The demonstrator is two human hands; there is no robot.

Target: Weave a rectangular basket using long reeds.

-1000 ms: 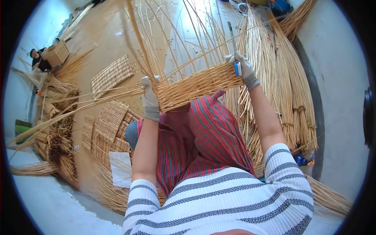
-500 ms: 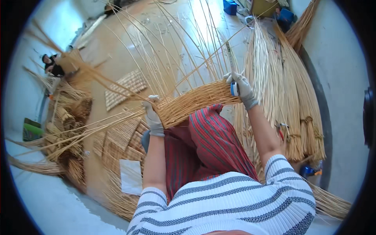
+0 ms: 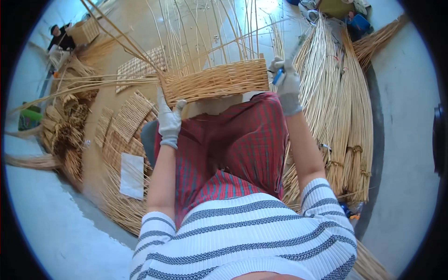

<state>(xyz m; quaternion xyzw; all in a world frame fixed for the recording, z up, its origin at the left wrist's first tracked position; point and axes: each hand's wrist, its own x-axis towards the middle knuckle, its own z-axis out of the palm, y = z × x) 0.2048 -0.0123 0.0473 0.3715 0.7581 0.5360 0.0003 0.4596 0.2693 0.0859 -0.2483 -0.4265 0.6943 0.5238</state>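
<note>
A woven wicker piece (image 3: pixel 217 79) lies level across the front of my striped lap (image 3: pixel 242 144), with long loose rods fanning from its far edge and left end. My left hand (image 3: pixel 169 116), in a pale glove, grips the piece at its lower left corner, thumb sticking out. My gloved right hand (image 3: pixel 288 86), just off the piece's right end, has its fingers closed round a blue and white tape measure (image 3: pixel 279 77); any blade is too blurred to make out clearly.
Flat woven mats (image 3: pixel 130 116) and a white sheet (image 3: pixel 131 175) lie at left beside reed heaps (image 3: pixel 67 121). Long pale rod bundles (image 3: pixel 340 116) lie along the right wall. A co-worker (image 3: pixel 60 37) sits at the back left by a box-like basket (image 3: pixel 83 30).
My right hand has left the piece's right end, keeping the tape measure. My left hand has shifted to the lower corner, and the piece sits higher in view and flatter to the lap.
</note>
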